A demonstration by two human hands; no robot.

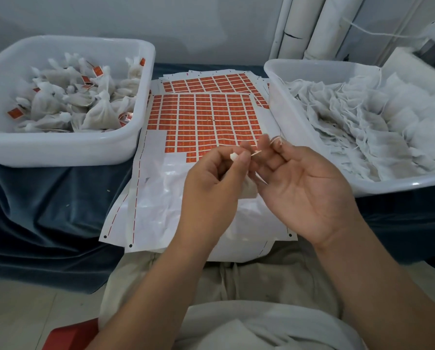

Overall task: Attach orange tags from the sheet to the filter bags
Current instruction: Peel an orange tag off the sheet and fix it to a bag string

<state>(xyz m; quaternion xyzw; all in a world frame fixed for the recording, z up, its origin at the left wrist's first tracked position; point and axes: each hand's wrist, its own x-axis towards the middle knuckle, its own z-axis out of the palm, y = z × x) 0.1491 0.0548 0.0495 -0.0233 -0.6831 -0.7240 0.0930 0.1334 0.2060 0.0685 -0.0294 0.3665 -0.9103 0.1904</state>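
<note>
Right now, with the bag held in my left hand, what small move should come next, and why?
Probably press the orange tag shut and flat. The left hand pinches the neck of the filter bag, and a thin orange sliver, likely that tag edge-on, sits between it and the fingertips of the right hand. Whether that grip already holds it, I cannot tell.

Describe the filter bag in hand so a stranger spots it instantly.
Between two white tubs lies the sheet of orange tags. Over its peeled lower part, the left hand grips a small white filter bag, string held by the right hand. Only this bag is outside a tub.
</note>
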